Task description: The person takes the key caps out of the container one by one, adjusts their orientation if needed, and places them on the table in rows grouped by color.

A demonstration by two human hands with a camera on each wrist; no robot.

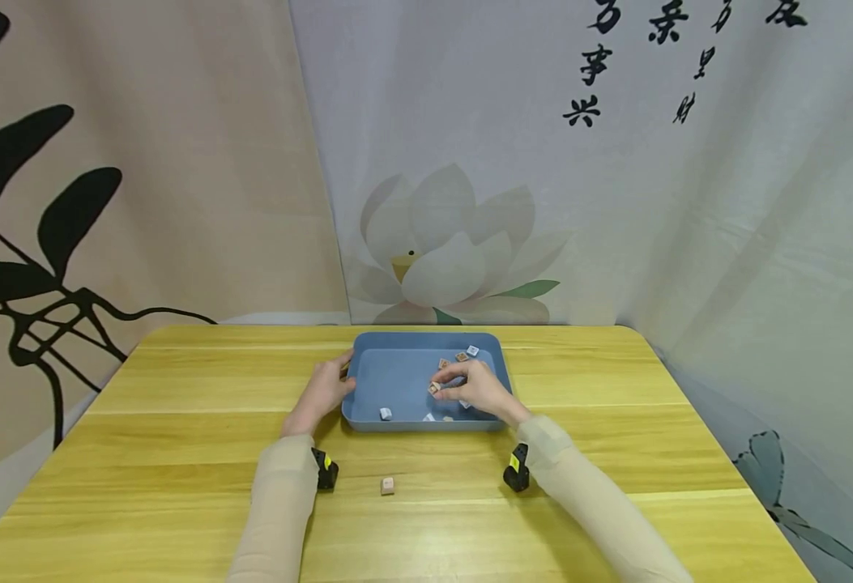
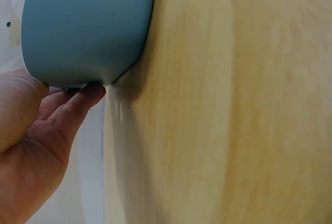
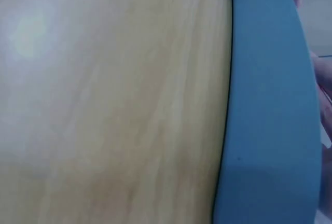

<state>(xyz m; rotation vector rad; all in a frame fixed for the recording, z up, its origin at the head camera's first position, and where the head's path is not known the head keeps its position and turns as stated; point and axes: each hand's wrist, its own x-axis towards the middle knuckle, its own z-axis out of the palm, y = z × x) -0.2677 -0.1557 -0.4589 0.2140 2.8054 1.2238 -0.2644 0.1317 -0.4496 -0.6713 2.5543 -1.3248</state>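
A shallow blue tray (image 1: 390,368) lies on the wooden table, with several small cube-like blocks, white or brown-topped, scattered inside. My left hand (image 1: 324,393) grips the tray's left side; in the left wrist view, thumb and fingers meet the blue wall (image 2: 88,32) at its rim and outer face. Over the tray's right half, my right hand (image 1: 479,389) pinches a small pale block (image 1: 434,388) with a dark mark between thumb and fingers. The right wrist view shows mostly the tray's outer wall (image 3: 272,99), with the right hand partly hidden behind it.
One light block (image 1: 387,486) sits on the table (image 1: 200,478) in front of the tray, between the forearms. Inside the tray, a white block (image 1: 385,414) lies near the front left, another white block (image 1: 473,351) at the back right. A printed curtain (image 1: 470,202) hangs behind.
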